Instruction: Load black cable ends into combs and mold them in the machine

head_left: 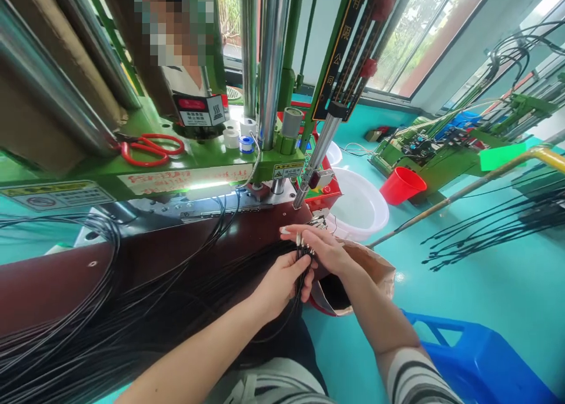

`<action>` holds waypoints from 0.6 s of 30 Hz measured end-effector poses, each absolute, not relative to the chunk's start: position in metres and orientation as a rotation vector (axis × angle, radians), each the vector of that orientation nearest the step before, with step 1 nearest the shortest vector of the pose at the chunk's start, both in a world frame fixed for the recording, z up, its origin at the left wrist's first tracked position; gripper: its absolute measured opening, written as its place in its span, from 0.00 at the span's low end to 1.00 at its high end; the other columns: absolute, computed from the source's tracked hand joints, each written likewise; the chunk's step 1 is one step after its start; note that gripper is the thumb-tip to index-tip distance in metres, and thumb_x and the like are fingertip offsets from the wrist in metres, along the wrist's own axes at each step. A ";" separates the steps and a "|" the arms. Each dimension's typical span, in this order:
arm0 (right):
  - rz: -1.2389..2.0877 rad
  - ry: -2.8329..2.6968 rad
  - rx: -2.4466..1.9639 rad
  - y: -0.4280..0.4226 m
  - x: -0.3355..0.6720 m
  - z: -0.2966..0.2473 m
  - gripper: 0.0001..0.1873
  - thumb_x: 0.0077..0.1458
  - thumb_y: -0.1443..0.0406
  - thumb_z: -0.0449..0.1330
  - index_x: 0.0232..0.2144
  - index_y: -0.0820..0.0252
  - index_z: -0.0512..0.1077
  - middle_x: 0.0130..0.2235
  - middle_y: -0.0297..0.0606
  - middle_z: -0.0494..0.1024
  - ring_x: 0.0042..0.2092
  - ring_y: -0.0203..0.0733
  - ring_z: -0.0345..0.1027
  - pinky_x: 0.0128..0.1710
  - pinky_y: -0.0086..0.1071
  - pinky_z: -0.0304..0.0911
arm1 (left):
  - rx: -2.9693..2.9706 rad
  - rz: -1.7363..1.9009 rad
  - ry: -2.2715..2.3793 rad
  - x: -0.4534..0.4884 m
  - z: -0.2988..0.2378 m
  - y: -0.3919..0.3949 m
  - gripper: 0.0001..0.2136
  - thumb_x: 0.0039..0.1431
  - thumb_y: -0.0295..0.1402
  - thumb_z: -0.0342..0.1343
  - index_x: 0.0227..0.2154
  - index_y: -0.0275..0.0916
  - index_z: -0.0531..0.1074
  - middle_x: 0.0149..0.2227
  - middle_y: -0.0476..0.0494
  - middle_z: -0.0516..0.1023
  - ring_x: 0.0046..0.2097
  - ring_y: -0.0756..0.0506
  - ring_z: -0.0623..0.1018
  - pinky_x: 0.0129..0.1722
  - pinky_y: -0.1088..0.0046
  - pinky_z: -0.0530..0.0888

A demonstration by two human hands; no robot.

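Observation:
My left hand point(286, 275) is closed around a small bunch of thin black cables point(298, 292), with the thumb across the front. Bright metal connector ends point(299, 239) stick up above the thumb. Over those tips lies my right hand point(327, 251), its fingers stretched out to the left and touching or almost touching them; its palm side is hidden. Both hands are at the right end of a dark red-brown worktop point(260, 230). A large mass of loose black cables point(176, 310) spreads along the front of this worktop, to the left of my hands.
Behind the worktop stands a green press machine point(212, 162) bearing red-handled scissors point(152, 151) and white tape rolls point(231, 138). A paper-lined bin point(384, 268) is beneath my right arm, near a white tub point(366, 207). A blue plastic stool point(481, 351) stands at lower right.

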State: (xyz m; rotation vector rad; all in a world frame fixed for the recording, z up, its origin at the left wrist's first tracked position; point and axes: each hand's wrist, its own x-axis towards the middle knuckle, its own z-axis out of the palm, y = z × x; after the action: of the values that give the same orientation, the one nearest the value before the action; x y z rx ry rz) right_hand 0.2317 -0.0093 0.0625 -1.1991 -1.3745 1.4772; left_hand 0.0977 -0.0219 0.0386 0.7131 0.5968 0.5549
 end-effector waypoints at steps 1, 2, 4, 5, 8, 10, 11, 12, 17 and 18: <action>1.518 -1.429 -1.218 -0.009 0.229 0.061 0.19 0.57 0.56 0.49 0.48 0.56 0.67 0.48 0.41 0.71 0.24 0.29 0.67 0.18 0.22 0.59 | 0.691 0.587 0.622 0.097 0.035 -0.023 0.12 0.52 0.40 0.52 0.28 0.35 0.63 0.18 0.54 0.64 0.16 0.55 0.64 0.16 0.78 0.60; 1.566 -1.479 -1.225 -0.009 0.227 0.060 0.20 0.57 0.57 0.49 0.49 0.55 0.66 0.50 0.41 0.69 0.22 0.26 0.65 0.17 0.22 0.58 | 0.676 0.616 0.644 0.095 0.031 -0.025 0.12 0.51 0.40 0.53 0.27 0.34 0.63 0.18 0.54 0.64 0.16 0.55 0.64 0.17 0.78 0.60; 1.688 -1.580 -1.214 -0.008 0.223 0.061 0.22 0.56 0.57 0.49 0.53 0.53 0.62 0.51 0.41 0.68 0.19 0.24 0.64 0.16 0.21 0.59 | 0.665 0.671 0.676 0.092 0.024 -0.030 0.13 0.51 0.40 0.53 0.26 0.34 0.63 0.18 0.53 0.64 0.16 0.55 0.64 0.16 0.78 0.59; 1.732 -1.645 -1.207 -0.006 0.221 0.062 0.24 0.56 0.57 0.50 0.55 0.53 0.59 0.49 0.41 0.69 0.19 0.24 0.64 0.17 0.21 0.59 | 0.665 0.700 0.687 0.091 0.021 -0.033 0.13 0.51 0.41 0.53 0.25 0.34 0.63 0.18 0.53 0.65 0.16 0.55 0.64 0.16 0.78 0.57; 1.703 -1.942 -1.183 0.004 0.213 0.066 0.27 0.56 0.58 0.50 0.57 0.55 0.55 0.42 0.39 0.72 0.22 0.28 0.68 0.20 0.22 0.62 | 0.648 0.782 0.695 0.085 0.015 -0.037 0.15 0.50 0.43 0.53 0.23 0.34 0.62 0.20 0.51 0.66 0.16 0.55 0.65 0.15 0.79 0.53; 1.575 -2.151 -1.117 0.019 0.207 0.065 0.25 0.57 0.58 0.49 0.56 0.56 0.57 0.44 0.39 0.72 0.31 0.33 0.71 0.27 0.24 0.65 | 0.602 0.840 0.700 0.077 0.012 -0.033 0.15 0.50 0.43 0.54 0.25 0.35 0.63 0.18 0.53 0.64 0.15 0.57 0.62 0.14 0.80 0.52; 1.480 -2.224 -1.086 0.029 0.203 0.062 0.24 0.58 0.59 0.48 0.56 0.57 0.57 0.46 0.40 0.71 0.38 0.36 0.70 0.32 0.25 0.66 | 0.581 0.883 0.716 0.071 0.011 -0.030 0.15 0.49 0.44 0.55 0.27 0.35 0.63 0.17 0.55 0.62 0.15 0.58 0.60 0.14 0.80 0.52; 1.348 -2.273 -1.091 0.041 0.200 0.059 0.23 0.59 0.60 0.45 0.56 0.59 0.57 0.48 0.41 0.70 0.44 0.38 0.68 0.38 0.28 0.65 | 0.567 0.933 0.739 0.064 0.010 -0.027 0.15 0.48 0.43 0.56 0.28 0.34 0.64 0.16 0.57 0.60 0.14 0.59 0.57 0.14 0.81 0.51; 0.363 -2.468 -1.570 0.099 0.178 0.026 0.21 0.57 0.68 0.47 0.54 0.68 0.58 0.53 0.47 0.65 0.55 0.41 0.56 0.55 0.35 0.51 | 0.591 1.052 0.857 0.026 0.006 -0.013 0.16 0.45 0.43 0.58 0.29 0.35 0.64 0.14 0.59 0.57 0.13 0.60 0.51 0.13 0.82 0.46; 0.284 -2.502 -1.617 0.106 0.173 0.020 0.21 0.55 0.72 0.48 0.52 0.68 0.60 0.52 0.49 0.65 0.55 0.43 0.56 0.54 0.37 0.51 | 0.597 1.044 0.867 0.022 0.005 -0.013 0.17 0.45 0.43 0.58 0.30 0.35 0.64 0.14 0.59 0.57 0.13 0.60 0.51 0.13 0.82 0.46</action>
State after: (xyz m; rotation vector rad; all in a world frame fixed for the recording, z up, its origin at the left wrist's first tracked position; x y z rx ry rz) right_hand 0.1731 0.1057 0.0199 -1.6170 -2.5016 0.2844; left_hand 0.0216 -0.0125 0.0049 0.5975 0.8666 1.0437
